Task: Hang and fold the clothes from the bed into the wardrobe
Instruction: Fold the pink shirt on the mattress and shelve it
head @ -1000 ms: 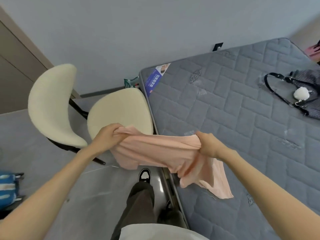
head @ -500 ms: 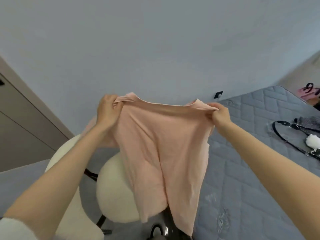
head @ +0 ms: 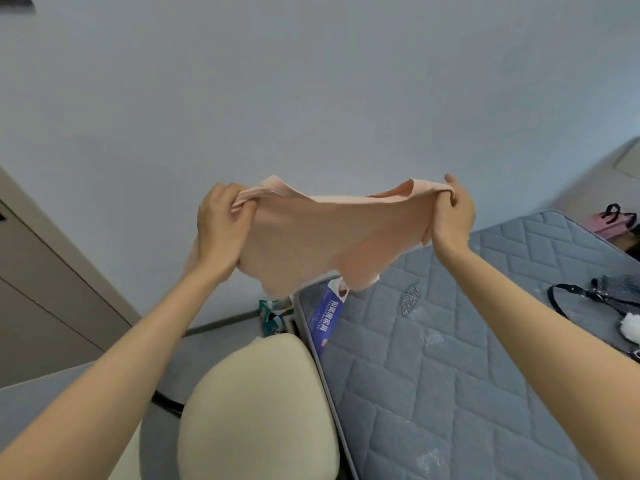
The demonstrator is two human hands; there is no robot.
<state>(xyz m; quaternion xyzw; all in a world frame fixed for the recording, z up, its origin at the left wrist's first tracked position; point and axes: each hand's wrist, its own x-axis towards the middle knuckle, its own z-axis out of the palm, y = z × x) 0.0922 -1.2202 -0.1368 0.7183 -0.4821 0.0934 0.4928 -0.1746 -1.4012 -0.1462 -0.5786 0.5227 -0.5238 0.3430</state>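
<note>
A grey quilted mattress (head: 450,393) is seen at the lower right, with a blue label (head: 327,317) on its near corner. At its far right edge a dark bag (head: 620,292) with a black strap (head: 557,304) is laid, and a white pompom (head: 631,326) is seen beside it. A pink bag (head: 613,221) is set beyond the mattress, near the wall (head: 311,98). A cream chair (head: 256,407) is placed just beside the mattress's left edge, below the hands. A teal packet (head: 273,315) is seen on the floor between the chair and the wall. Beige panels (head: 41,289) are seen at the left.

A pink garment (head: 322,237) is held up in the air before the wall, above the chair and the mattress corner, and neither is touched by it. Its upper edge is stretched between the two hands. The left end is gripped by the left hand (head: 221,223), whose fingers are curled round bunched cloth. The right end is pinched by the right hand (head: 450,216), with the fingers closed on a fold. The rest of the cloth sags loosely below and between the hands. The top of the label is hidden from view by the lower edge.
</note>
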